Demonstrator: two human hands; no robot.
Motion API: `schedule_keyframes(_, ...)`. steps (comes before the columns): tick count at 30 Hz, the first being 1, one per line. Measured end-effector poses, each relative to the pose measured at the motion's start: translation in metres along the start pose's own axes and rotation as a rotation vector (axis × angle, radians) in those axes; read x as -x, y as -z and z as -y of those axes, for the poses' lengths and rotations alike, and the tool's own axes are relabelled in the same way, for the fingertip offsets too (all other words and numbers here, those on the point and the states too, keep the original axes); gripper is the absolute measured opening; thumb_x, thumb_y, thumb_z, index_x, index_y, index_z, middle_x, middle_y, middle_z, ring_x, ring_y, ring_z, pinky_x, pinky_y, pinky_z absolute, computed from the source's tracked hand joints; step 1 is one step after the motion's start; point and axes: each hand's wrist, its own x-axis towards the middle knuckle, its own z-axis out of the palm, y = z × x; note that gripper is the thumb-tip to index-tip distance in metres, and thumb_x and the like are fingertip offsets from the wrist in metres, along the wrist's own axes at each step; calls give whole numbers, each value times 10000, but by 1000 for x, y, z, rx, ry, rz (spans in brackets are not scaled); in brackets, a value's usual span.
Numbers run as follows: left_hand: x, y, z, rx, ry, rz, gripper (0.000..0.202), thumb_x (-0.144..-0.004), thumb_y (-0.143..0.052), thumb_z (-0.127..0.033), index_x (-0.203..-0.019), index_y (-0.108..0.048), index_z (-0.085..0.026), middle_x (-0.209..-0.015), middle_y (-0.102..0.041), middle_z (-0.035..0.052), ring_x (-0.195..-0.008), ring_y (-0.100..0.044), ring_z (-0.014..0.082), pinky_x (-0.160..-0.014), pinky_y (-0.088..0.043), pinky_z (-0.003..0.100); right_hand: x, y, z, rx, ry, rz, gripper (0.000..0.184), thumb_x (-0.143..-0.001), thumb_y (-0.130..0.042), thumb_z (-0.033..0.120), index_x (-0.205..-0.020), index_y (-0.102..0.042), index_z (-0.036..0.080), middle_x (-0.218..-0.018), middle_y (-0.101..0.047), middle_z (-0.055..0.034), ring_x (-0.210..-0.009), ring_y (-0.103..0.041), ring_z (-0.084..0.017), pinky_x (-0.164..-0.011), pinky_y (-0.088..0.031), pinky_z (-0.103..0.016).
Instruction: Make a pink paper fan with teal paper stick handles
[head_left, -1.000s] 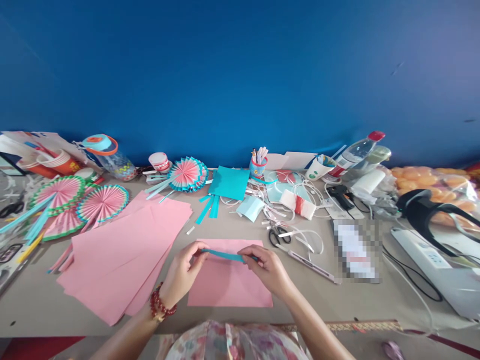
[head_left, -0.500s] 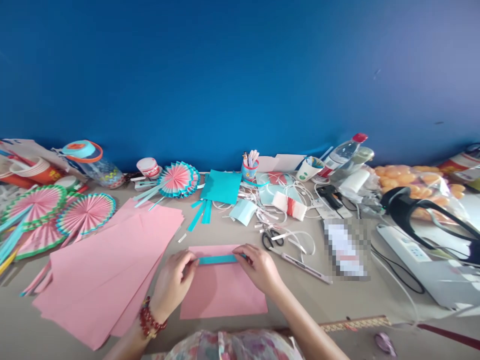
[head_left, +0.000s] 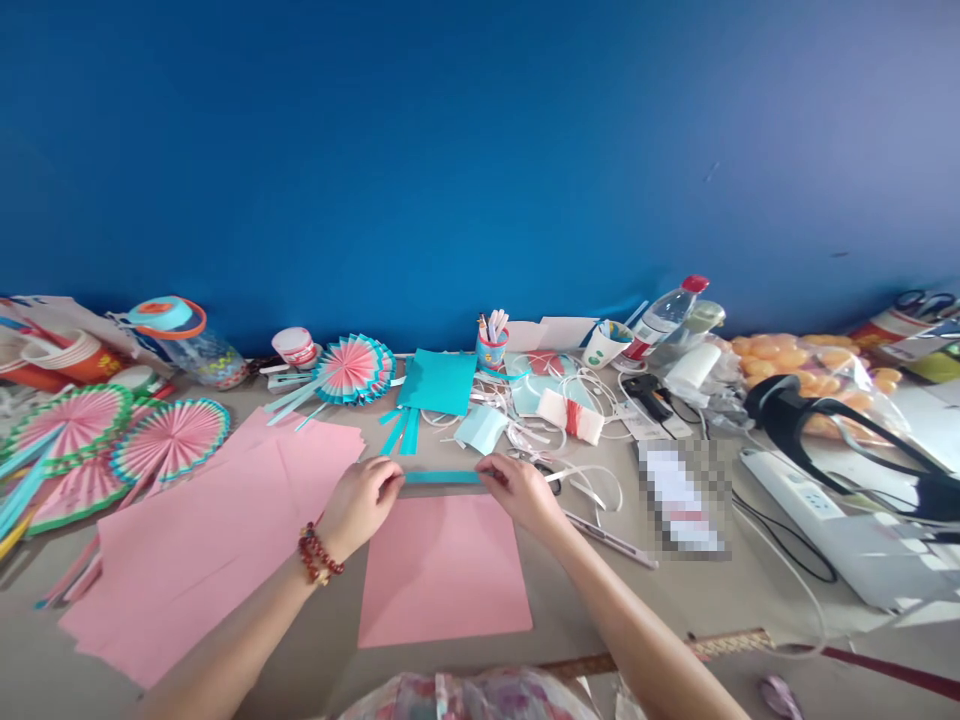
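Note:
A narrow blue paper strip (head_left: 441, 477) is stretched level between my two hands, just beyond the far edge of a pink paper sheet (head_left: 446, 575). My left hand (head_left: 365, 507) pinches its left end, and a red bead bracelet circles that wrist. The right end is pinched by my right hand (head_left: 523, 490), whose wrist is bare. The pink sheet lies flat on the table in front of me, fully uncovered. Behind my right hand sit scissors (head_left: 551, 478), partly hidden, and a slim white-and-pink cutter (head_left: 611, 540) lies to its right.
Left of me is a stack of pink sheets (head_left: 217, 540), with pleated paper fans (head_left: 171, 440) beyond. Teal paper (head_left: 435, 382), a pen cup (head_left: 492, 348) and tangled white cord (head_left: 577, 390) lie toward the blue wall. A phone (head_left: 679, 500) and a power strip (head_left: 799, 490) are right.
Both hands have moved the blue strip away from me, from over the pink sheet's upper part to past its far edge. The view has shifted slightly.

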Motion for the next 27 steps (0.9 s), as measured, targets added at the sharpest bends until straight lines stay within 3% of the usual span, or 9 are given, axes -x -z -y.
schedule_keyframes(8, -3, -12, 12, -86, -93, -21, 244, -965, -471, -274, -870, -688, -217, -839, -683, 48, -790, -634, 208, -738, -450, 339, -2, -4, -4, 121, 49, -51, 168, -847, -557, 79, -883, -662, 206, -801, -688, -29, -762, -630, -195, -691, -436, -270)
schedule_keyframes(15, 0, -9, 22, -312, -273, -33, 272, -947, -463, -167, -1040, -706, -246, -970, -697, 68, -876, -619, 244, -830, -470, 411, 3, -7, 0, 293, 189, -10, 201, -900, -510, 82, -919, -666, 207, -1008, -675, -82, -939, -568, -231, -827, -439, -335)
schedule_keyframes(20, 7, -10, 19, -283, -277, -8, 390, -893, -467, -92, -1206, -650, -233, -1157, -670, 90, -1027, -617, 257, -926, -479, 433, 8, -8, 0, 371, 213, 45, 203, -876, -513, 79, -952, -661, 196, -1034, -663, -87, -918, -553, -240, -784, -440, -349)
schedule_keyframes(24, 12, -14, 14, -287, -325, 58, 372, -891, -493, -110, -1198, -655, -242, -1241, -637, 90, -1139, -575, 275, -970, -474, 447, 10, -6, 0, 381, 220, 64, 219, -862, -526, 79, -989, -655, 202, -1080, -654, -82, -944, -552, -235, -802, -444, -342)
schedule_keyframes(27, 14, -17, 15, -287, -327, 43, 344, -915, -489, -144, -1196, -658, -245, -1245, -638, 93, -1143, -578, 272, -968, -486, 447, 12, -5, 1, 381, 226, 69, 195, -880, -530, 99, -988, -655, 204, -1090, -658, -77, -953, -561, -230, -820, -453, -337)
